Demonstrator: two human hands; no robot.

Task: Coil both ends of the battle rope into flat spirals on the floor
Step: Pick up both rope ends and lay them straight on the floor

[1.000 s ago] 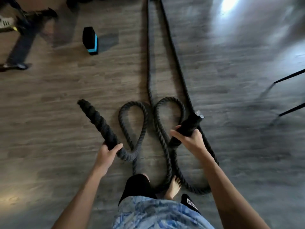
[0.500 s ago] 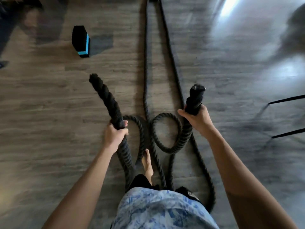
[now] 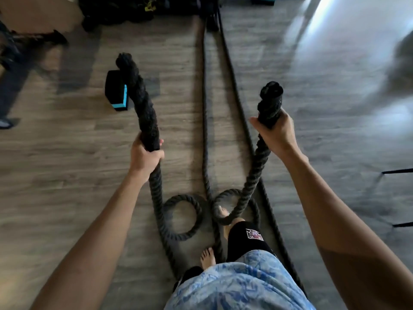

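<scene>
Wooden floor [image 3: 67, 175]; battle rope [image 3: 143, 104] ends upright above left hand [image 3: 145, 157] and right hand [image 3: 277, 133].

black rope [image 3: 145, 113], black-and-teal block [image 3: 116, 90]

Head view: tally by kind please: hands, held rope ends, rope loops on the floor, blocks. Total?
Hands: 2, left hand and right hand, each with a grip on one end.
Rope ends: 2, left rope end, right rope end.
Floor loops: 2, left loop, right loop.
Blocks: 1, black-and-blue block.
Total: 7.
</scene>
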